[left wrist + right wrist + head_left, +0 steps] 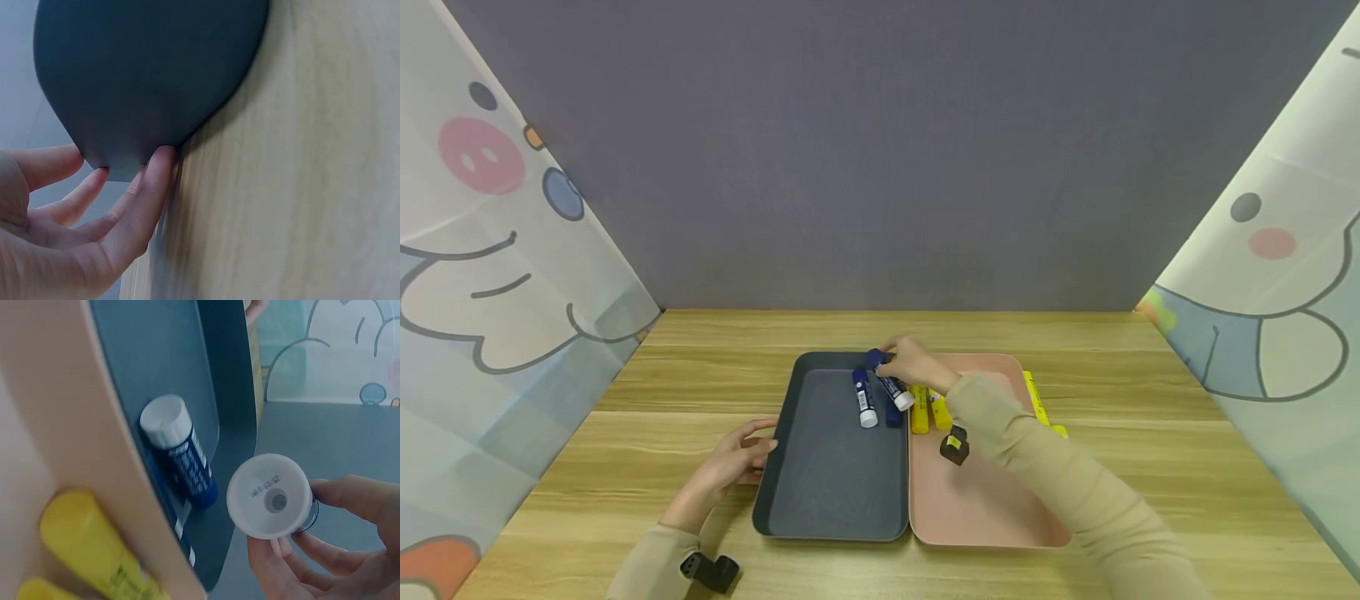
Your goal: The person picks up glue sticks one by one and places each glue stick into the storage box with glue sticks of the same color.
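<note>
My right hand [917, 365] pinches a blue glue stick with a white end [897, 393] above the far right corner of the dark grey tray [827, 492]. In the right wrist view that white end [265, 497] faces the camera, with thumb and fingertips around the barrel. Another blue glue stick [864, 398] lies inside the grey tray, and a further blue one [893, 415] is partly hidden below the held stick. My left hand [730, 462] holds the grey tray's left side; in the left wrist view its thumb and fingertips touch the outer wall [150, 87].
A pink tray [985, 521] stands against the grey tray's right side. Yellow glue sticks [920, 410] lie at its far left; more yellow ones [1034, 398] show by its right wall, partly behind the sleeve. A grey panel [880, 167] rises behind the wooden table [722, 375].
</note>
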Demonstrator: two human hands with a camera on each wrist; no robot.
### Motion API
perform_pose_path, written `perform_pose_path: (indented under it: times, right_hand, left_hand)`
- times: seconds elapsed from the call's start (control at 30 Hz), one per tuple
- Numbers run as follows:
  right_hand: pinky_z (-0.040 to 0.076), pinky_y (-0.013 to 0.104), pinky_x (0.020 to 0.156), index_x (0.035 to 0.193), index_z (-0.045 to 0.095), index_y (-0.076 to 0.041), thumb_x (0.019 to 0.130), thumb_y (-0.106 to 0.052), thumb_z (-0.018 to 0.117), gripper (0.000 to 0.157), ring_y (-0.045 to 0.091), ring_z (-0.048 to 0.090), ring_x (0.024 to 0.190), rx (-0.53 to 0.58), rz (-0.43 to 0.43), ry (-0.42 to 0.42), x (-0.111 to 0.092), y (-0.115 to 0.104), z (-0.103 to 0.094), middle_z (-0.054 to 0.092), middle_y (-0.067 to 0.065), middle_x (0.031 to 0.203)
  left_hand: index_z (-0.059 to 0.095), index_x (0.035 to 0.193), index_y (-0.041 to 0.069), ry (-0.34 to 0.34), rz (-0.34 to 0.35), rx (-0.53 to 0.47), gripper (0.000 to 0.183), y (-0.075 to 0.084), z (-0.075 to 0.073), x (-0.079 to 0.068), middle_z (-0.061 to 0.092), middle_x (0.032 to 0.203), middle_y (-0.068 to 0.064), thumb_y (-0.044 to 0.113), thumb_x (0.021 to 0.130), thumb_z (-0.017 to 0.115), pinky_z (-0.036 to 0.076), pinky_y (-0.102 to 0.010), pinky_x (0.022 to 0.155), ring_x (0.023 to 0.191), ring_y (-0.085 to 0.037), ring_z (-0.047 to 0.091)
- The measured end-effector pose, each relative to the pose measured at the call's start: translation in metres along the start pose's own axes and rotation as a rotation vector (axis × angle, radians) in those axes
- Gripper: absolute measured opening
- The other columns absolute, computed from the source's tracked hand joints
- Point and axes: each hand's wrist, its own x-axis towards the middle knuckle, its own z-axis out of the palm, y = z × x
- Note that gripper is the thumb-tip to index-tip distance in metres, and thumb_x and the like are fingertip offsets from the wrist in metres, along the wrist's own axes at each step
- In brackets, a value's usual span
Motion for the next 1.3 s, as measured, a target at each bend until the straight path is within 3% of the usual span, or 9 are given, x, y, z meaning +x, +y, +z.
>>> perform_pose_path:
  times: [0.1,0.2,0.33,0.4,0.5,0.6,1.07,1.3]
  right_hand:
    - [0.048,0.029,0.051,0.122,0.050,0.000,0.081,-0.011,0.062,0.044,0.009,0.038,0.042,-0.007,-0.006,-0.005,0.002,-0.005,0.008,0.056,0.005,0.067]
    - [0.049,0.028,0.053,0.122,0.049,0.000,0.081,-0.011,0.062,0.044,0.010,0.041,0.044,-0.001,0.000,-0.021,0.004,-0.010,0.016,0.061,0.010,0.080]
    - [0.050,0.028,0.054,0.123,0.049,0.000,0.081,-0.011,0.063,0.045,0.010,0.034,0.041,0.009,0.010,-0.052,0.006,-0.016,0.025,0.060,0.009,0.077]
    - [0.050,0.028,0.055,0.122,0.050,-0.001,0.081,-0.011,0.063,0.045,0.009,0.039,0.044,0.013,0.003,-0.060,0.006,-0.019,0.029,0.060,0.009,0.078]
    - [0.051,0.029,0.057,0.121,0.050,-0.001,0.080,-0.011,0.064,0.044,0.014,0.055,0.062,0.034,-0.004,-0.073,0.007,-0.021,0.037,0.061,0.014,0.094]
    - [0.051,0.029,0.057,0.120,0.050,0.000,0.080,-0.010,0.064,0.043,0.024,0.060,0.082,0.063,-0.010,-0.090,0.007,-0.023,0.045,0.056,0.019,0.106]
    - [0.052,0.033,0.059,0.116,0.051,0.002,0.079,-0.008,0.065,0.042,0.025,0.060,0.082,0.102,-0.001,-0.156,0.011,-0.021,0.073,0.056,0.017,0.102]
    - [0.052,0.037,0.059,0.115,0.051,0.005,0.079,0.002,0.059,0.037,0.030,0.060,0.067,0.141,0.021,-0.161,0.011,-0.023,0.081,0.060,0.017,0.078]
  left_hand:
    - [0.023,0.135,-0.005,0.000,-0.002,0.002,0.055,0.000,0.000,0.000,0.055,0.107,-0.017,0.016,0.091,0.049,0.050,-0.038,0.066,0.071,-0.017,0.062]
    - [0.023,0.135,-0.005,-0.002,-0.004,0.004,0.054,-0.001,-0.001,0.001,0.055,0.107,-0.016,0.015,0.091,0.048,0.050,-0.038,0.066,0.071,-0.017,0.062]
    - [0.022,0.135,-0.006,-0.009,-0.002,0.002,0.055,-0.002,-0.001,0.001,0.054,0.108,-0.017,0.015,0.092,0.048,0.050,-0.038,0.066,0.071,-0.017,0.062]
    - [0.023,0.135,-0.006,-0.010,0.005,-0.003,0.057,-0.002,-0.001,0.001,0.054,0.108,-0.017,0.017,0.091,0.050,0.050,-0.038,0.066,0.071,-0.017,0.062]
    - [0.027,0.133,-0.004,-0.018,0.028,-0.013,0.058,-0.003,-0.003,0.000,0.055,0.105,-0.016,0.022,0.088,0.054,0.051,-0.036,0.065,0.071,-0.016,0.063]
    - [0.032,0.131,-0.001,-0.038,0.056,-0.029,0.056,-0.003,-0.003,-0.001,0.056,0.102,-0.013,0.024,0.087,0.055,0.051,-0.036,0.063,0.071,-0.017,0.063]
    - [0.025,0.134,-0.005,0.003,-0.002,-0.010,0.054,-0.002,-0.001,0.001,0.056,0.103,-0.014,0.015,0.090,0.050,0.050,-0.037,0.066,0.072,-0.016,0.062]
    - [0.026,0.134,-0.005,0.011,-0.009,-0.009,0.054,-0.003,-0.002,0.002,0.056,0.104,-0.015,0.015,0.090,0.050,0.051,-0.037,0.066,0.072,-0.016,0.062]
